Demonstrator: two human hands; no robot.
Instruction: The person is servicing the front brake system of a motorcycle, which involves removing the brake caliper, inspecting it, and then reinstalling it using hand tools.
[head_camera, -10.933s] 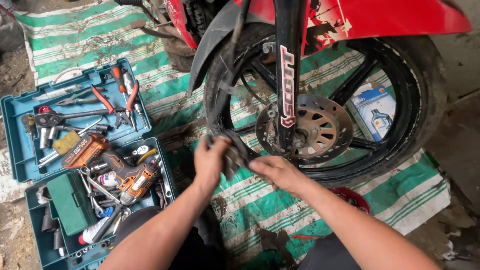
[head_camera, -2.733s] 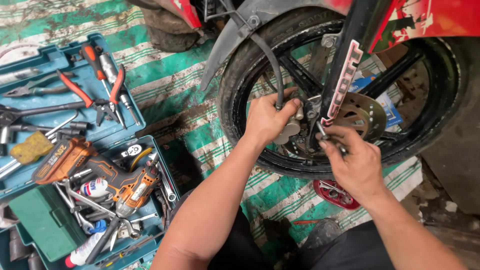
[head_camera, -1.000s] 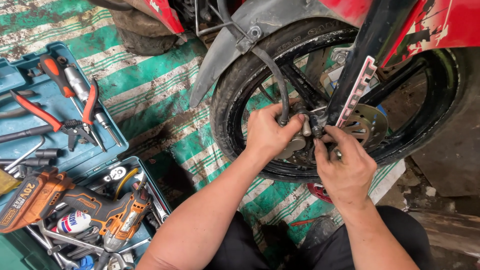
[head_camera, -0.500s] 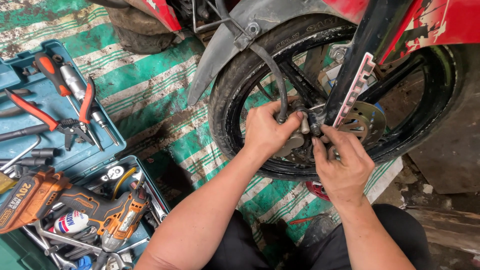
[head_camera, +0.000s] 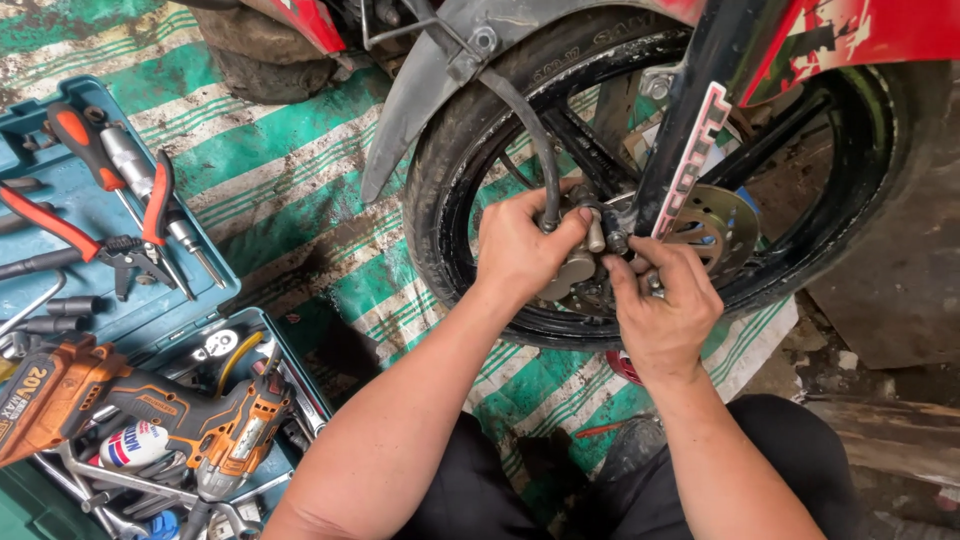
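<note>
Both hands at a motorcycle wheel's brake.
The left hand (head_camera: 520, 245) grips the brake caliper (head_camera: 572, 270) beside the disc (head_camera: 722, 225); the right hand (head_camera: 662, 305) pinches a small bolt (head_camera: 654, 287); an open toolbox (head_camera: 120, 310) lies left.

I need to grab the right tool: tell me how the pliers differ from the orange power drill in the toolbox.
The pliers are slim, with red-orange handles spread apart, lying in the upper tray. The power drill is bulky, orange and black, lying among wrenches in the lower tray. Both lie untouched.
</note>
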